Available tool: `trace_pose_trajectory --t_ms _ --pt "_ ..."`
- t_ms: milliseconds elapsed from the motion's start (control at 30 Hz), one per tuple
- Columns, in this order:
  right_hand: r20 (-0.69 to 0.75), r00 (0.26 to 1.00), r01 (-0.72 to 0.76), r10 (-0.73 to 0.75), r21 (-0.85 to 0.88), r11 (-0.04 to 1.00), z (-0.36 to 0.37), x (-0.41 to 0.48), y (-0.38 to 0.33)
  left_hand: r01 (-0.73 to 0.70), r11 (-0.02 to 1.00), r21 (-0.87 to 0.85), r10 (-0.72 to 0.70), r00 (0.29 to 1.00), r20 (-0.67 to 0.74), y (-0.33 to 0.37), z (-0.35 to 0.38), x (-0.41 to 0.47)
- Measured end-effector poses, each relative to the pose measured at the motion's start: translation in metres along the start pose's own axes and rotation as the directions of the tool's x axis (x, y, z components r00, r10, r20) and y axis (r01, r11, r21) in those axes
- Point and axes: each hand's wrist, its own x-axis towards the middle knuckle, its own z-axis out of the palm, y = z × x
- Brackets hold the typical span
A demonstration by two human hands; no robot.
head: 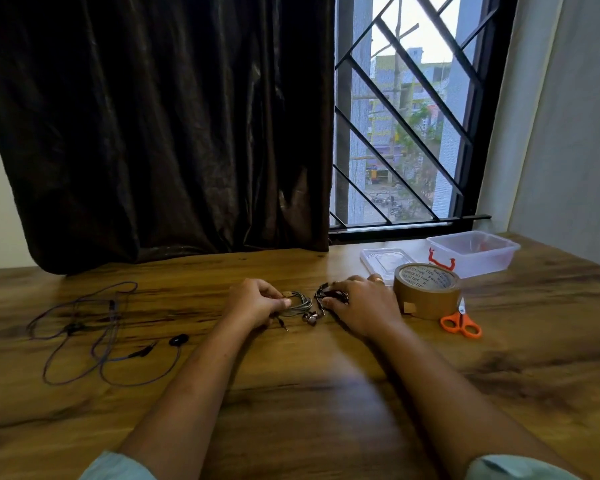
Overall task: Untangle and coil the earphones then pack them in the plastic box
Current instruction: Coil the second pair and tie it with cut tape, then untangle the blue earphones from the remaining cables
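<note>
At the middle of the wooden table (291, 393) lie two coiled earphones. My left hand (253, 303) pinches the grey coil (300, 303), whose earbuds (310, 318) and plug lie just in front of it. My right hand (359, 303) grips the dark coil (326, 292) beside it. A third, purple-blue earphone (94, 334) lies loose and spread out at the left. The clear plastic box (473, 252) with a red latch stands open at the back right, its clear lid (385, 259) lying flat to its left.
A roll of brown tape (426, 294) stands just right of my right hand. Orange-handled scissors (461, 322) lie in front of the tape. A dark curtain (160, 133) and a barred window (406, 116) back the table. A wall runs along the right side.
</note>
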Motion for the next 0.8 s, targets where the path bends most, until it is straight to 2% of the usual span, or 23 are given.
trace_pose_trajectory --t_ms 67,200,267,400,500,667,800 --pt "0.06 0.998 -0.037 0.036 0.019 0.999 0.003 0.001 0.004 -0.005 0.999 -0.039 0.009 0.996 0.094 0.001 -0.002 -0.002" --pt "0.006 0.998 -0.062 0.062 -0.013 0.998 0.003 0.001 0.002 -0.117 0.988 0.099 0.118 0.993 -0.002 0.001 0.007 -0.005" --pt "-0.016 0.994 -0.112 0.111 -0.055 0.992 -0.001 0.002 0.004 -0.165 0.98 0.108 0.169 0.985 -0.033 0.003 0.013 -0.007" --pt "-0.004 0.979 -0.201 0.202 -0.079 0.976 -0.003 0.004 0.011 -0.272 0.955 0.115 0.268 0.962 0.046 0.009 0.025 -0.012" --pt "-0.013 0.98 -0.199 0.199 -0.091 0.976 -0.002 0.004 0.013 -0.291 0.949 0.116 0.29 0.957 0.03 0.01 0.029 -0.012" --pt "-0.105 0.987 -0.132 0.121 -0.106 0.985 -0.001 0.004 0.009 -0.314 0.94 0.136 0.319 0.948 -0.02 0.007 0.029 -0.009" --pt "-0.169 0.981 0.096 -0.1 -0.026 0.995 0.006 -0.002 -0.008 -0.305 0.938 0.161 0.32 0.944 -0.074 0.004 0.026 -0.01"
